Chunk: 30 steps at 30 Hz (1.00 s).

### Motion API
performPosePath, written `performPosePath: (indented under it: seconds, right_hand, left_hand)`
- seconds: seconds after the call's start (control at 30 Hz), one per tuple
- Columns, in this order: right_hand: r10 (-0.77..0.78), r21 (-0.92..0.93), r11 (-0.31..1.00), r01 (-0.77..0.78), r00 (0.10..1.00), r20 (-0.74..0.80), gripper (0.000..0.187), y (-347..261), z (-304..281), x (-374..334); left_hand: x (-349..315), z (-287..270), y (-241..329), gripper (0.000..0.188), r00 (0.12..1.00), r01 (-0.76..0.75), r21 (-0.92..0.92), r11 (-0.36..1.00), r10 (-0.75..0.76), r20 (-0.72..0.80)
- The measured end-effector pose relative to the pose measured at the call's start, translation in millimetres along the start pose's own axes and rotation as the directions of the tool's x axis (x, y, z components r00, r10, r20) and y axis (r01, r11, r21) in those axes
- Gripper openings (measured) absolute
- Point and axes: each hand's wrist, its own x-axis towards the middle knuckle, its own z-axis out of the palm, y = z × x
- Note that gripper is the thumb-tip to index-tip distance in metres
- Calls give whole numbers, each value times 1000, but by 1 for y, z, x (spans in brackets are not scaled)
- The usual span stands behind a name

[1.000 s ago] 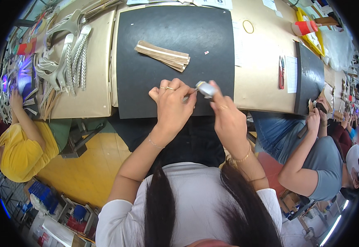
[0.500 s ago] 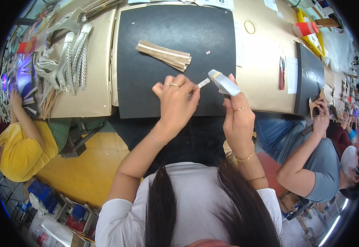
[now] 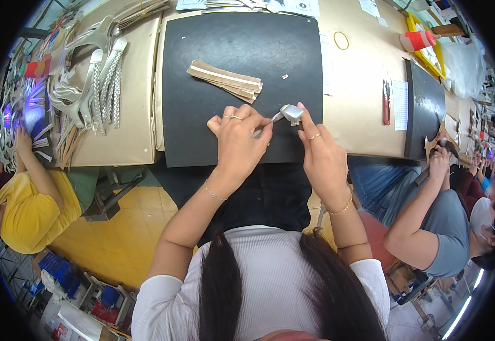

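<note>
My left hand point(image 3: 239, 136) is closed in a pinch over the near part of the black board point(image 3: 213, 125). Between its thumb and finger is a thin pale strip point(image 3: 276, 117), mostly hidden by the fingers. The strip's free end meets, or nearly meets, a silver-grey strap-like piece point(image 3: 291, 113). My right hand point(image 3: 324, 153) grips that piece from the right; its exact kind does not show. Beyond my left hand lies a fanned stack of brown strips point(image 3: 227, 78), each with a paler band along it.
Braided silver straps point(image 3: 108, 79) and pale cut pieces lie at left. Right of the board are a yellow rubber band point(image 3: 341, 40), red-handled snips point(image 3: 386, 105) and a printed sheet point(image 3: 399, 102). Co-workers sit on both sides, one in a yellow shirt point(image 3: 34, 207).
My right hand has moved slightly left and tilted the silver-grey piece, bringing it against or close to the pale strip. My left hand has shifted slightly left.
</note>
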Motion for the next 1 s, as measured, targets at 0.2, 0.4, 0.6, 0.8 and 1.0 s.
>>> performPosePath:
  seconds: [0.2, 0.4, 0.6, 0.8, 1.0]
  right_hand:
    - [-11, 91, 996, 11, 1000, -1, 56, -8, 1, -3]
    - [-35, 206, 976, 71, 985, -171, 54, -4, 6, -5]
    - [-19, 25, 1000, 18, 999, 43, 52, -3, 15, -8]
    - [-23, 13, 1000, 23, 1000, 7, 53, 0, 10, -4]
    - [-30, 173, 984, 44, 996, -83, 54, -12, 2, -9]
  left_hand:
    - [0, 1, 0, 7, 1000, -16, 37, 999, 17, -19]
    - [-1, 1, 2, 7, 1000, -3, 51, 999, 4, -21]
    - [-5, -1, 2, 8, 999, -11, 62, 998, 13, -39]
    - [-10, -5, -2, 7, 999, 0, 64, 998, 2, -42]
    - [-9, -5, 0, 6, 999, 44, 84, 995, -44, 3]
